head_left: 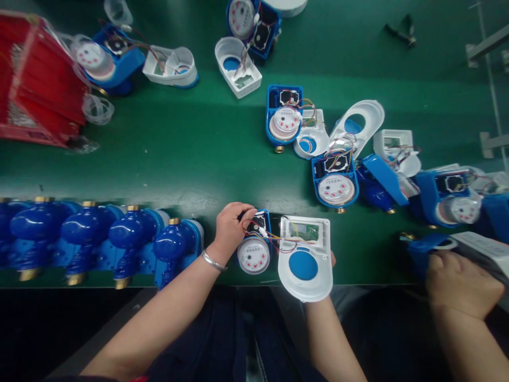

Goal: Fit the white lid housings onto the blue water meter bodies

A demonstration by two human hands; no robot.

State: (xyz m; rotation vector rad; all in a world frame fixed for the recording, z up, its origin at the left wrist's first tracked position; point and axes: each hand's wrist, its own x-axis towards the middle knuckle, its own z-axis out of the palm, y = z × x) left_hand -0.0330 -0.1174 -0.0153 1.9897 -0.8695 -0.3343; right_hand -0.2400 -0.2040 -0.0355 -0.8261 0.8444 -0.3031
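My left hand point(231, 229), with a silver bangle at the wrist, is closed at the upper left corner of a water meter point(253, 256). This meter has a blue housing, a round white dial with red pointers and a black part above it; the fingers partly cover that end. My right hand point(333, 259) holds a white plastic cover point(305, 289) from beneath, its inner side facing up, and is mostly hidden by it. A green circuit board and a blue disc show inside the cover. Thin coloured wires with a white connector point(263, 232) run between meter and cover.
Blue meters point(132, 233) lie in a row at left along the table edge. Opened meters point(336, 187) with wired covers spread beyond and to the right. A red bin point(47, 85) stands far left, pliers point(401, 33) far right. A co-worker's hand point(463, 284) holds a part at right.
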